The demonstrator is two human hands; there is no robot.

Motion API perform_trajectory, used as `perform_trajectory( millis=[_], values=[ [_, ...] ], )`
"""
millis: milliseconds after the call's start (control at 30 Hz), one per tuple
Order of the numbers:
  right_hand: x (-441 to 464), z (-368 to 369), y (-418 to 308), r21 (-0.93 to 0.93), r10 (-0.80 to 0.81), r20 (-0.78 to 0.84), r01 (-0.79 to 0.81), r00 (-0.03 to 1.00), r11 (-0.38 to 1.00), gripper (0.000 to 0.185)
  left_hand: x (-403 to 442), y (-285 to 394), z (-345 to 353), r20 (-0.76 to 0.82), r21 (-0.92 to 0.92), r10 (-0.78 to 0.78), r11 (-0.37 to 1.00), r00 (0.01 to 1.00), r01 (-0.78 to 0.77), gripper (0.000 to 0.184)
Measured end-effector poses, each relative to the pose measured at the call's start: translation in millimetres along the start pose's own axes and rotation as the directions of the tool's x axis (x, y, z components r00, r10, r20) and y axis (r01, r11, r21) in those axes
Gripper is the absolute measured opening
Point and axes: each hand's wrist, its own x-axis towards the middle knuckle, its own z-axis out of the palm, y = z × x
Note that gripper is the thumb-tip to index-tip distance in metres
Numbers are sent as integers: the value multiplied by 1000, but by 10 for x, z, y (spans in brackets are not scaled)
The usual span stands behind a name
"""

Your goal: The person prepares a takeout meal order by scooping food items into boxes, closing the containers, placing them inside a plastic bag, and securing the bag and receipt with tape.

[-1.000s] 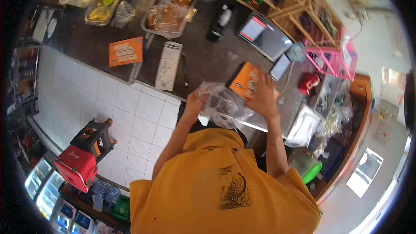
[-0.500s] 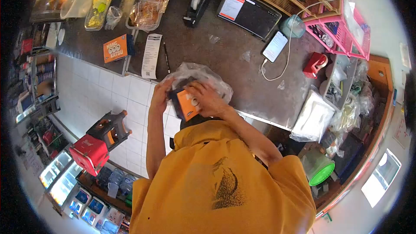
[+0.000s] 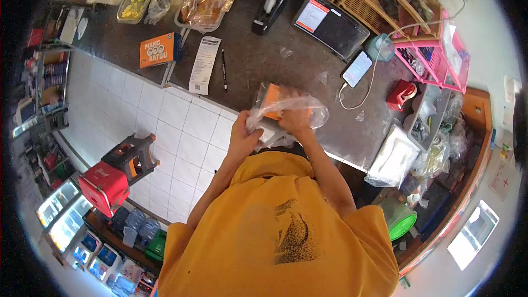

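Orange box (image 3: 270,99), one: partly enclosed by the clear plastic bag (image 3: 318,114), held over the near edge of the dark counter (image 3: 253,49), forward of both hands; long axis obscured. Right hand (image 3: 297,120): nearer, set at the box's right side, overlaid by the bag; whether it is closed on the box cannot be told. Left hand (image 3: 243,136): clamped on the bag's gathered edge, the box being forward and to its right

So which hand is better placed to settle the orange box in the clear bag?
Probably the right hand: it is right beside the orange box, apparently behind the plastic. The left hand is occupied, gripping the clear bag at its left side.
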Motion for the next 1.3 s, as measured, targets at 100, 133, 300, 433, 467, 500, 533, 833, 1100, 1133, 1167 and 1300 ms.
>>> perform_trajectory(
  millis=[100,133,300,433,467,500,533,833,1100,1133,1167,1300],
  values=[
    [-129,-82,49,72,102,10,-102,995,992,40,224,145,3,-10,-130,-3,992,1000,2,38],
    [-123,-107,33,70,152,33,-154,988,986,41,324,119,-47,-47,-164,41,985,998,-48,41],
    [-185,221,271,-85,11,-50,-15,999,996,57,677,-234,-116,-82,86,89,993,993,-82,35],
    [797,-1444,-742,-19,57,781,-67,622,998,71,819,-278,-233,-65,66,76,995,995,-72,31],
    [1139,-1751,-1100,13,33,759,-65,650,998,75,852,-393,-231,-48,83,35,996,998,-31,32],
    [1463,-1665,-1406,120,-57,532,-8,845,993,74,933,-578,-229,-34,100,-2,995,999,5,33],
    [1788,-1579,-1712,176,-141,253,98,957,979,73,995,-670,-276,-20,119,-38,992,999,40,35],
    [3889,659,-3574,74,-393,82,387,916,919,127,901,-1552,-221,31,275,536,807,844,-523,36],
    [2266,-1202,-2642,314,-392,-217,444,894,839,102,916,-947,-515,286,-486,-144,830,947,273,39],
    [1920,-1355,-2410,363,-315,-145,347,938,865,101,931,-709,-533,288,-550,-217,760,933,346,38],
    [1587,-1480,-2177,404,-235,-71,243,969,882,100,984,-647,-485,300,-609,-247,694,922,384,38],
    [383,-1103,-1017,534,-198,-255,309,946,787,90,1081,-534,-241,282,-683,-293,607,914,405,39]
  ],
)
